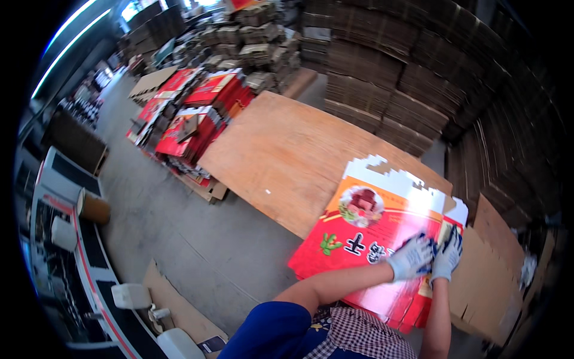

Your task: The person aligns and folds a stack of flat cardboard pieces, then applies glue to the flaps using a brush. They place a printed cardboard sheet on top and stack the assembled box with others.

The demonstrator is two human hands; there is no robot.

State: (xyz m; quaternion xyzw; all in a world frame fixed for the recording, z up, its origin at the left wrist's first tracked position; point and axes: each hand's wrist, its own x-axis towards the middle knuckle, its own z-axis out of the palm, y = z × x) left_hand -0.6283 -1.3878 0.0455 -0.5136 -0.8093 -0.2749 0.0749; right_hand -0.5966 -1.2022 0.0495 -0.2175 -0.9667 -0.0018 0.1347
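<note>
A stack of flat red printed cartons [365,239] lies on the near right part of a wooden table [281,149], with white notched flaps at its far end. My left hand [414,257], in a white glove with dark blue fingers, rests on the printed face near the right side. Close beside it, my right hand [447,255], gloved the same way, lies along the narrow right-hand panel with its fingers stretched away from me. No grip on a carton edge shows at either hand. The undersides of both hands are hidden.
Plain brown cardboard [487,269] lies to the right of the cartons. More red carton stacks [191,125] sit on a pallet beyond the table's left end. Tall piles of brown cardboard [382,78] stand behind the table. A white-and-black machine [84,239] lines the left.
</note>
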